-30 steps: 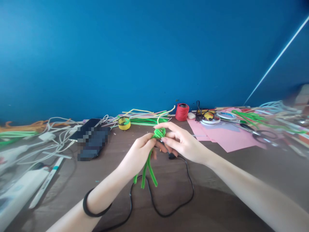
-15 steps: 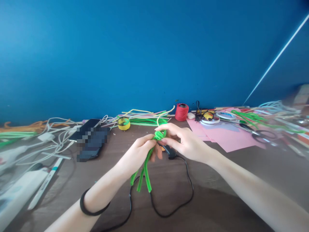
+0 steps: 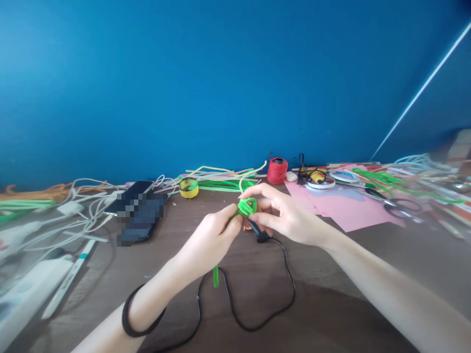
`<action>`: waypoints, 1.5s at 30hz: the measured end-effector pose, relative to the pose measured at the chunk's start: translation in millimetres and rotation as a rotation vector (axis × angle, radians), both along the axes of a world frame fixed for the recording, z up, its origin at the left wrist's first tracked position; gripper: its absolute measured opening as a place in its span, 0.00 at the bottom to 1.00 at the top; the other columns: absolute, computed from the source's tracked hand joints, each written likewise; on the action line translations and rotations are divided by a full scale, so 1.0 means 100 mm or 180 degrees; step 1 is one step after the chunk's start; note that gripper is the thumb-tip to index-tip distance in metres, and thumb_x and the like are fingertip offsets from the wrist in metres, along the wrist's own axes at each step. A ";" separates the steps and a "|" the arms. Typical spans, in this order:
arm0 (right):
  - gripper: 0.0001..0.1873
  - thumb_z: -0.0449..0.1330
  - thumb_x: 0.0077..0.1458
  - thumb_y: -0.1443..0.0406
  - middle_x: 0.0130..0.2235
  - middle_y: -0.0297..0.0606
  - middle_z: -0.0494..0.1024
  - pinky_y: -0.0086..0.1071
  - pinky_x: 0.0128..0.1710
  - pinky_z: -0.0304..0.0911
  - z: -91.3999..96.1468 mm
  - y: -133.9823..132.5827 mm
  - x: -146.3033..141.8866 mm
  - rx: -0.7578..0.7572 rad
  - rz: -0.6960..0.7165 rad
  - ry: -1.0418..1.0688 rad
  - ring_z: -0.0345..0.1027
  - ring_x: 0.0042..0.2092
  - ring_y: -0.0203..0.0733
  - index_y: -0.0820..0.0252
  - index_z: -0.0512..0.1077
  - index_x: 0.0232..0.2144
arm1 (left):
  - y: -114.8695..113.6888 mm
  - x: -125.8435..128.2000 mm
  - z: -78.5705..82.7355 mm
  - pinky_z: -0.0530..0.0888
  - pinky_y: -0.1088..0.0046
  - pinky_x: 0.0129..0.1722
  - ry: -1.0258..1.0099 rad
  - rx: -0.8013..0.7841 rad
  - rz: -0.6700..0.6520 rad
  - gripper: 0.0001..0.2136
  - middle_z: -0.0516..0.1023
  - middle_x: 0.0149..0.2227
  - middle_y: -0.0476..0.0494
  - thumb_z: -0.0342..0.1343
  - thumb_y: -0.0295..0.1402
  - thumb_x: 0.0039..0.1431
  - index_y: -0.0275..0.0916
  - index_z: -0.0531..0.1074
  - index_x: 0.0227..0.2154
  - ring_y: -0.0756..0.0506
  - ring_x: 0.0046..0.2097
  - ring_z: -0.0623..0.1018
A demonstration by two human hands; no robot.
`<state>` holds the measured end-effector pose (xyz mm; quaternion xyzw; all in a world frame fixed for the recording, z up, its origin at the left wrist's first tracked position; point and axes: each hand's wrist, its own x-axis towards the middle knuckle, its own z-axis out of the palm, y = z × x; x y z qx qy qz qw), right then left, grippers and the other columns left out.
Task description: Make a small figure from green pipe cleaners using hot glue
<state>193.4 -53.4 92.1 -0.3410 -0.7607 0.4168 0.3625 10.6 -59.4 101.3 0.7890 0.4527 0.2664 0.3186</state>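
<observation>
Between my hands is a bundle of bright green pipe cleaners (image 3: pixel 247 207), its upper end curled into a rounded knot of loops. My left hand (image 3: pixel 217 233) pinches the stems just below that knot, thumb and fingers closed. One green stem end shows beneath the left hand; the other stems are hidden behind it. My right hand (image 3: pixel 275 213) closes around the looped head from the right, thumb in front and fingertips on top. Behind the right hand lies the black plug end (image 3: pixel 261 235) of a cable.
A black cable (image 3: pixel 253 328) loops over the brown table. Two phones (image 3: pixel 143 220) and tangled white cords (image 3: pixel 84 215) lie left. Along the wall are yellow tape (image 3: pixel 189 189), pipe cleaners (image 3: pixel 221 185) and a red spool (image 3: pixel 276 171). Pink paper (image 3: pixel 356 211) and scissors (image 3: pixel 403 208) lie right.
The looped green head has turned and now shows more of its round side. The hanging stems have swung behind my left hand, leaving one end visible. My right fingers have spread around the head.
</observation>
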 end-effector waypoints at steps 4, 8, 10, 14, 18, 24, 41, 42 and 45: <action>0.12 0.54 0.57 0.64 0.29 0.31 0.73 0.24 0.22 0.62 0.00 0.00 0.00 0.0098 -0.0042 0.0036 0.65 0.25 0.30 0.56 0.59 0.43 | 0.01 -0.01 -0.01 0.57 0.77 0.24 0.0096 0.0123 0.0032 0.10 0.61 0.21 0.56 0.41 0.33 0.60 0.39 0.60 0.24 0.53 0.24 0.60; 0.11 0.54 0.57 0.65 0.30 0.31 0.73 0.25 0.25 0.63 0.00 0.01 0.00 0.0227 -0.0066 0.0073 0.66 0.26 0.30 0.57 0.60 0.43 | 0.02 -0.02 -0.01 0.57 0.77 0.23 0.0262 0.0220 0.0117 0.09 0.61 0.21 0.56 0.43 0.36 0.59 0.40 0.62 0.26 0.53 0.24 0.59; 0.12 0.54 0.57 0.66 0.30 0.31 0.73 0.26 0.27 0.64 -0.01 0.01 0.00 0.0341 -0.0081 0.0083 0.67 0.26 0.30 0.57 0.60 0.44 | 0.02 -0.01 -0.02 0.57 0.78 0.22 0.0321 0.0314 0.0168 0.09 0.62 0.20 0.56 0.45 0.38 0.58 0.40 0.61 0.26 0.53 0.23 0.60; 0.11 0.54 0.57 0.66 0.30 0.32 0.73 0.27 0.28 0.64 -0.03 0.01 -0.01 0.0433 -0.0059 0.0089 0.66 0.27 0.31 0.58 0.60 0.43 | 0.01 0.00 -0.02 0.60 0.78 0.24 0.0217 0.0537 0.0237 0.05 0.69 0.22 0.56 0.46 0.36 0.58 0.41 0.61 0.33 0.52 0.22 0.65; 0.12 0.54 0.57 0.67 0.29 0.33 0.73 0.27 0.27 0.63 -0.03 0.01 -0.01 0.0382 -0.0017 0.0111 0.65 0.26 0.31 0.58 0.59 0.44 | -0.01 0.01 -0.02 0.60 0.77 0.23 0.0273 0.0728 0.0350 0.11 0.73 0.22 0.56 0.47 0.34 0.58 0.41 0.58 0.44 0.51 0.19 0.67; 0.14 0.54 0.57 0.65 0.29 0.33 0.73 0.28 0.24 0.63 -0.02 0.00 0.00 0.0198 0.0029 0.0165 0.65 0.25 0.32 0.57 0.57 0.46 | -0.05 0.02 0.01 0.58 0.77 0.22 0.0719 0.1119 0.0548 0.13 0.75 0.22 0.53 0.45 0.36 0.59 0.41 0.59 0.47 0.50 0.17 0.67; 0.15 0.53 0.58 0.67 0.25 0.28 0.71 0.26 0.23 0.62 -0.01 -0.04 -0.07 -0.0026 0.0044 0.0303 0.66 0.23 0.31 0.56 0.54 0.45 | -0.02 0.06 -0.02 0.68 0.78 0.26 -0.1044 0.0232 0.0404 0.05 0.75 0.36 0.48 0.50 0.34 0.57 0.40 0.65 0.36 0.53 0.27 0.72; 0.14 0.53 0.58 0.67 0.24 0.28 0.71 0.26 0.22 0.62 -0.02 -0.04 -0.08 -0.0021 0.0016 0.0321 0.66 0.23 0.31 0.55 0.54 0.45 | -0.02 0.06 -0.02 0.68 0.78 0.25 -0.1179 0.0083 0.0385 0.05 0.75 0.34 0.48 0.51 0.34 0.56 0.39 0.65 0.34 0.53 0.26 0.72; 0.13 0.52 0.59 0.64 0.23 0.27 0.70 0.24 0.19 0.59 -0.04 -0.05 -0.10 -0.0048 -0.0032 0.0413 0.65 0.21 0.31 0.55 0.54 0.45 | 0.00 0.06 -0.01 0.66 0.78 0.22 -0.1530 -0.0341 0.0350 0.07 0.73 0.26 0.51 0.53 0.35 0.55 0.38 0.65 0.33 0.54 0.22 0.69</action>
